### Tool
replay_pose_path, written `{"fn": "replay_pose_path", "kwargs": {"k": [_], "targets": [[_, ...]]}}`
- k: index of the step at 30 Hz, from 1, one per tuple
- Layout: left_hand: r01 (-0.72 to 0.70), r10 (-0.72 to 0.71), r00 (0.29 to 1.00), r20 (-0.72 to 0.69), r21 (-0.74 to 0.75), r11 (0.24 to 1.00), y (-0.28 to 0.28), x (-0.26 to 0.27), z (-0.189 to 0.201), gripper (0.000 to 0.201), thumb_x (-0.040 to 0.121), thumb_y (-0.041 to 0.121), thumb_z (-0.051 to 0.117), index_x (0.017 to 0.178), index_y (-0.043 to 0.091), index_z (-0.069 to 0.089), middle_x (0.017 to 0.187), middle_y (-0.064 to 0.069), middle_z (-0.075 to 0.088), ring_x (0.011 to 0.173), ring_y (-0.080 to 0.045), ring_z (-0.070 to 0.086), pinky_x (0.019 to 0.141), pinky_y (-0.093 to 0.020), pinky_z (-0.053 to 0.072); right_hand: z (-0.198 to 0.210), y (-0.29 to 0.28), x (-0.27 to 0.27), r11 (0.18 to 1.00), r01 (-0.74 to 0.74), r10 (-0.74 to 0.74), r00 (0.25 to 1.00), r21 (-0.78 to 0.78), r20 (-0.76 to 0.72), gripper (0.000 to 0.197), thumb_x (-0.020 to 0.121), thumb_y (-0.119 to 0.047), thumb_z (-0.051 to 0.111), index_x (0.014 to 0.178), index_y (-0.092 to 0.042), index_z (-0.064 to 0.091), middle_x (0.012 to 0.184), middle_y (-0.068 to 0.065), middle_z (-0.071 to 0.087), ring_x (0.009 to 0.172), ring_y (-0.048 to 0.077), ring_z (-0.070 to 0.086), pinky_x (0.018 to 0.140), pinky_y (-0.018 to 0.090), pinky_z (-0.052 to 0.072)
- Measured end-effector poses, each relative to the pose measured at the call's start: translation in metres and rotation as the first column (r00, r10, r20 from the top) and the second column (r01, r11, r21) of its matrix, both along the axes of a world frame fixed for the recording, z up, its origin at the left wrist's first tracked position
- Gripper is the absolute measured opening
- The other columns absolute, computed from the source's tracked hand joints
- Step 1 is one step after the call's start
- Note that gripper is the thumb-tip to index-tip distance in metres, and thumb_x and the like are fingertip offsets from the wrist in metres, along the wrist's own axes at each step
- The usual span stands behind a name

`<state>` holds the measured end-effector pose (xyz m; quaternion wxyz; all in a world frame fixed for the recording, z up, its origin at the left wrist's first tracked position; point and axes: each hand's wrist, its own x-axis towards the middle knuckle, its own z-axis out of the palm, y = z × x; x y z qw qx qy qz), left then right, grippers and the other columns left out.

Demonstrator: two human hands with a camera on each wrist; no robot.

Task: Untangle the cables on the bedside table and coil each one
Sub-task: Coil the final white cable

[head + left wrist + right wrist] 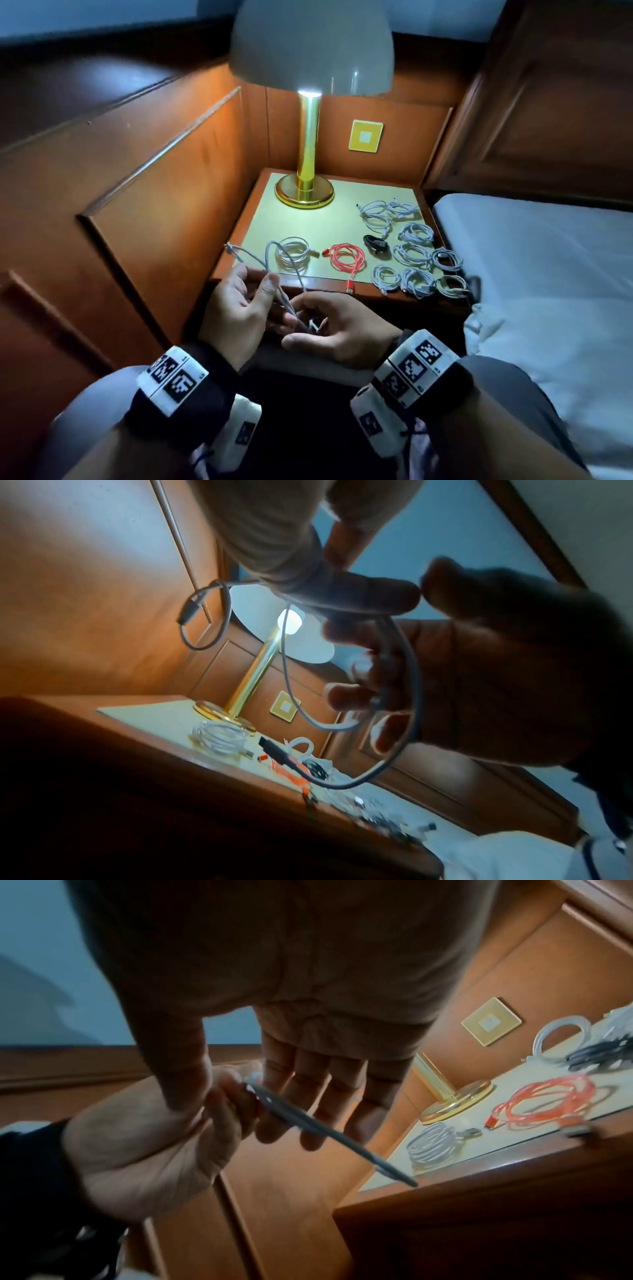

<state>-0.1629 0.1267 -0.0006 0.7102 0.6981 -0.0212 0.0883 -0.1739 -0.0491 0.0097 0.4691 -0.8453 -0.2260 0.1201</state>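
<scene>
- Head view: both hands held low in front of the bedside table, just below its near edge, working one white cable in the air.
- Left hand: palm up, fingers loosely curled, thumb and forefinger closed on the cable where its strands run down toward the other hand.
- Right hand: fingers bent inward, tips pinching the cable's lower end near a plug; exact finger contact hard to read from above.
- Left wrist view: cable looped once round the far hand's fingers, a second small loop with a plug hanging out to the left.
- Right wrist view: cable running as a straight doubled strand from the left hand's pinch out past the extended right fingers.
- On the table: red cable coiled, black cable bundled, a white coil by the loose strand, more white coils grouped at the right, lamp at the back.
- Step in hand, by judgement: starting the coil of what looks like the last loose cable, free end trailing up over the table's front left corner.
- Next move likely calls for: keeping the plug end pinned, drawing slack off the table without dragging the neighbouring white coil, and laying even loops into the left hand.
</scene>
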Motion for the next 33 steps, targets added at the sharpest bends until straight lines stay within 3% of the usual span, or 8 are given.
{"fn": "replay_pose_path", "kwargs": {"k": [3, 6, 9, 13, 16, 22, 25, 33], "targets": [[0.057, -0.065, 0.986, -0.152, -0.058, 0.997, -0.003, -0.027, -0.002, 0.025, 0.098, 0.017, 0.062, 0.081, 0.002, 0.051, 0.054, -0.013, 0.061, 0.038, -0.027, 0.059, 0.037, -0.029, 0.049, -0.007, -0.008, -0.032, 0.997, 0.064, -0.057, 0.988, -0.044, 0.145, 0.018, 0.093, -0.031, 0.066, 0.1, -0.016, 0.071, 0.081, -0.001, 0.071, 0.074, 0.018, 0.067, 0.071, 0.044, 0.056], [0.053, -0.036, 0.986, -0.162, 0.101, 0.993, -0.002, -0.04, -0.01, 0.035, 0.097, 0.021, 0.061, 0.07, 0.004, 0.048, 0.046, -0.012, 0.051, 0.032, -0.023, 0.047, 0.041, -0.028, 0.041, -0.01, -0.028, -0.049, 0.979, 0.195, -0.202, 0.965, 0.058, 0.166, 0.017, 0.098, -0.025, 0.062, 0.102, -0.014, 0.074, 0.073, -0.005, 0.069, 0.067, 0.01, 0.065, 0.068, 0.033, 0.055], [0.083, -0.076, 0.996, -0.035, 0.322, 0.943, -0.003, -0.046, -0.015, 0.022, 0.085, 0.038, 0.061, 0.075, 0.019, 0.055, 0.056, 0.0, 0.056, 0.046, -0.016, 0.052, 0.048, -0.034, 0.047, -0.017, -0.054, -0.069, 0.956, 0.291, -0.293, 0.929, 0.045, 0.226, 0.02, 0.095, -0.02, 0.066, 0.113, -0.017, 0.075, 0.077, -0.016, 0.062, 0.073, -0.001, 0.061, 0.072, 0.014, 0.046], [0.408, -0.449, 0.894, -0.009, 0.433, 0.804, -0.027, -0.068, -0.02, 0.016, 0.089, 0.029, 0.069, 0.105, 0.028, 0.067, 0.094, 0.004, 0.071, 0.084, -0.011, 0.069, 0.073, -0.023, 0.056, -0.029, -0.07, -0.096, 0.934, 0.355, -0.354, 0.906, 0.039, 0.23, 0.025, 0.09, -0.029, 0.07, 0.115, -0.029, 0.074, 0.081, -0.01, 0.055, 0.078, 0.001, 0.058, 0.071, 0.011, 0.041], [0.496, -0.54, 0.839, -0.06, 0.492, 0.715, -0.047, -0.079, -0.032, 0.007, 0.094, 0.018, 0.068, 0.096, 0.024, 0.07, 0.082, 0.001, 0.073, 0.075, -0.008, 0.068, 0.071, -0.027, 0.054, -0.032, -0.079, -0.106, 0.913, 0.407, -0.403, 0.893, 0.02, 0.201, 0.028, 0.087, -0.038, 0.072, 0.114, -0.031, 0.075, 0.085, -0.007, 0.059, 0.081, 0.004, 0.06, 0.075, 0.013, 0.044], [0.287, -0.26, 0.953, -0.152, 0.188, 0.94, -0.048, -0.067, -0.035, 0.013, 0.095, 0.007, 0.064, 0.09, 0.01, 0.076, 0.074, -0.008, 0.074, 0.064, -0.021, 0.069, 0.067, -0.032, 0.058, -0.025, -0.1, -0.091, 0.738, 0.673, -0.675, 0.736, 0.051, 0.046, 0.036, 0.073, -0.026, 0.089, 0.105, -0.023, 0.074, 0.092, -0.005, 0.07, 0.086, 0.006, 0.065, 0.079, 0.018, 0.052], [0.18, -0.154, 0.968, -0.198, 0.124, 0.976, -0.042, -0.062, -0.031, 0.014, 0.095, 0.004, 0.063, 0.087, 0.004, 0.075, 0.068, -0.009, 0.07, 0.057, -0.016, 0.067, 0.054, -0.022, 0.055, -0.023, -0.105, -0.082, 0.694, 0.719, -0.72, 0.694, 0.037, 0.013, 0.035, 0.068, -0.027, 0.092, 0.097, -0.021, 0.073, 0.088, -0.004, 0.068, 0.082, 0.005, 0.063, 0.071, 0.014, 0.049], [0.1, -0.069, 0.994, -0.088, 0.422, 0.901, -0.033, -0.044, -0.05, 0.017, 0.095, 0.02, 0.065, 0.079, 0.022, 0.07, 0.063, 0.012, 0.063, 0.06, -0.006, 0.055, 0.066, -0.027, 0.048, -0.02, -0.097, -0.076, 0.883, 0.461, -0.469, 0.87, -0.087, -0.153, 0.035, 0.088, -0.043, 0.072, 0.065, -0.017, 0.066, 0.053, -0.006, 0.054, 0.046, 0.005, 0.047, 0.049, 0.024, 0.038]]}}
